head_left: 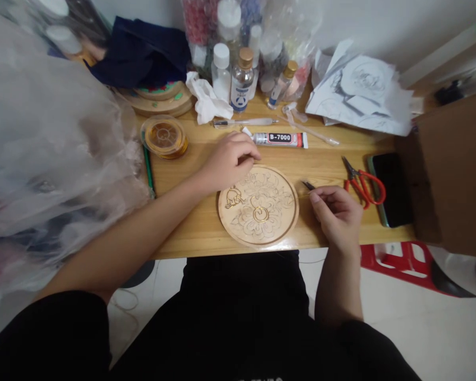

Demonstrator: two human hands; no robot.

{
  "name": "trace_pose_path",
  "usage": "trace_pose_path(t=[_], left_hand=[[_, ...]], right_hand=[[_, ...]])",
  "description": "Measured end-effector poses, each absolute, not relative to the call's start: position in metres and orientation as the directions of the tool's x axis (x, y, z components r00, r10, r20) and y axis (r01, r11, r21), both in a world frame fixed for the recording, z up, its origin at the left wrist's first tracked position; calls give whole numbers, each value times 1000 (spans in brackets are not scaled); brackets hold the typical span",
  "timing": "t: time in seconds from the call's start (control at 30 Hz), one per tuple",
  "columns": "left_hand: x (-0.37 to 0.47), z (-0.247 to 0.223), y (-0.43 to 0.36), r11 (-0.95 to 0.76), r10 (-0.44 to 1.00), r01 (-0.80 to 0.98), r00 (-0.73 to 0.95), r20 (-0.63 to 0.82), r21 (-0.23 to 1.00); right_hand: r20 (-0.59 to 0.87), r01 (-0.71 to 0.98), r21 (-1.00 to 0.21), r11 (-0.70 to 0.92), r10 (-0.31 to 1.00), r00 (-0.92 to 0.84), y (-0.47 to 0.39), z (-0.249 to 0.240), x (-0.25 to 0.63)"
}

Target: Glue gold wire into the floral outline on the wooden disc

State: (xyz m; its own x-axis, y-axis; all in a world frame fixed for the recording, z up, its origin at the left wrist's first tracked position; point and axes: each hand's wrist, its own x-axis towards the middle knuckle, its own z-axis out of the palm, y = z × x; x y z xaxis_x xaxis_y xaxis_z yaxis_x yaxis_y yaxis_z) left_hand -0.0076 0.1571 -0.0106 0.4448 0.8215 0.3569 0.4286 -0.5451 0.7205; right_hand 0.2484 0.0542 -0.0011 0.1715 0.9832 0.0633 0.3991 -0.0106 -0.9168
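Note:
A round wooden board (277, 233) lies near the table's front edge, with a flower design drawn in thin lines. Gold wire (261, 214) forms a coil at its middle, and more gold wire (233, 198) outlines a shape at its left. My left hand (234, 161) rests at the board's upper left rim, fingers loosely bent, with nothing visible in them. Right of the board, my right hand (337, 211) is closed on dark-tipped tweezers (308, 185), mostly hidden by the fingers. A faint gold strand shows near its fingertips. A B-7000 glue tube (280, 139) lies just beyond my left hand.
Red-handled scissors (365, 185) and a phone (391, 190) lie at right beside a cardboard box (452, 174). A gold wire spool (164, 136) sits at left. Bottles (241, 79), a white pen (246, 122) and paper drawings (360, 90) line the back. Plastic bags (55, 159) crowd the left.

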Motion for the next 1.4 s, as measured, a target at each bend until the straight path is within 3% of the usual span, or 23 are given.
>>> trace_pose_path(t=[0.7,1.4], left_hand=[[-10,-5,157,-597,762,479,590,267,644],[-8,-8,157,-569,795,475,528,299,672]], right_hand=[[66,393,-920,-7,983,170,55,-2,249],[74,408,-913,-3,982,173,55,-2,249]])
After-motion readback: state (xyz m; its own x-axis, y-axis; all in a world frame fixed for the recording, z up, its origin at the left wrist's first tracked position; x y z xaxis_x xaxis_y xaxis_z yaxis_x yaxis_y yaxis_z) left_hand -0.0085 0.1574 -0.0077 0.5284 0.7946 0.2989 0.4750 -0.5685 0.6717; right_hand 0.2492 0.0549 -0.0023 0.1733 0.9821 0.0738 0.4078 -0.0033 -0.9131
